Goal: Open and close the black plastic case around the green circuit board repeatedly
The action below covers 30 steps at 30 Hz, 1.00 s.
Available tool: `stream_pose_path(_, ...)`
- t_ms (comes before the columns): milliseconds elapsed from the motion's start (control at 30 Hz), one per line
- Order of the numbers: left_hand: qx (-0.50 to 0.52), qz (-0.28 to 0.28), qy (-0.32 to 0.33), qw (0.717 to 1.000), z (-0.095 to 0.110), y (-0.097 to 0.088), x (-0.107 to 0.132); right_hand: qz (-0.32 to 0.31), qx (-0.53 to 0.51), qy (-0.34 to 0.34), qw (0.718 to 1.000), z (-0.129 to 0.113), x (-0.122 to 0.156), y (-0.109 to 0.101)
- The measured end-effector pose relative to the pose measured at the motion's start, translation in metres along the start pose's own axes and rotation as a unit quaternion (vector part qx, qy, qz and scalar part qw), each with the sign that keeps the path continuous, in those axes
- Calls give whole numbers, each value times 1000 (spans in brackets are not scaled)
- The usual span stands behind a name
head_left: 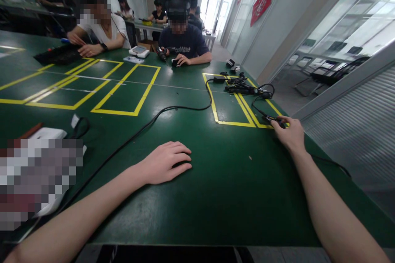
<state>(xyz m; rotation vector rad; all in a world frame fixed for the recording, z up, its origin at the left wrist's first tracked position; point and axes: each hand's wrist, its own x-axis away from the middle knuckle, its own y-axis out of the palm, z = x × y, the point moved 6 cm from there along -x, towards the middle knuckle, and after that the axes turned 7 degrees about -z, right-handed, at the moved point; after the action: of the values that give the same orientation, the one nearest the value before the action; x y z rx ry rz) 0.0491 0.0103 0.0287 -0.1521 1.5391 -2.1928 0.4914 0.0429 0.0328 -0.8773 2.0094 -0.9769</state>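
Note:
My left hand [165, 162] lies palm down on the green table [216, 181], fingers loosely together and pointing right, holding nothing. My right hand [288, 133] reaches to the table's right side and pinches a small black plug [273, 120] at the end of a thin black cable [257, 104]. That cable runs up to a heap of black chargers and cables [242, 86] near the far right corner. A second, longer black cable [138, 131] crosses the table from the heap toward the near left.
Yellow tape rectangles [126, 90] mark the tabletop. A white device [49, 135] sits at the near left beside a blurred patch. Two people sit across the table; one [185, 45] handles a small black thing, the other [98, 28] leans on a black tray. Glass walls stand at right.

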Motion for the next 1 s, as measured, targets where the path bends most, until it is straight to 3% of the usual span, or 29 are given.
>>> stream_pose_path(400,1,-3,-4,1000,1,-1,0,-72,35,13,997,1,-2,5)
stream_pose_path(567,6,4,-5,1000,0,-2,0,-69,-60,31,995,-2,-1,9)
stream_pose_path(767,8,-2,-5,1000,-1,-1,1,-30,-103,8,994,-9,4,2)
stream_pose_path(900,7,2,-1,1000,0,-2,1,27,-32,31,999,-2,4,-9)
stream_pose_path(1000,7,2,-1,1000,0,-2,1,29,24,53,998,13,0,-6)
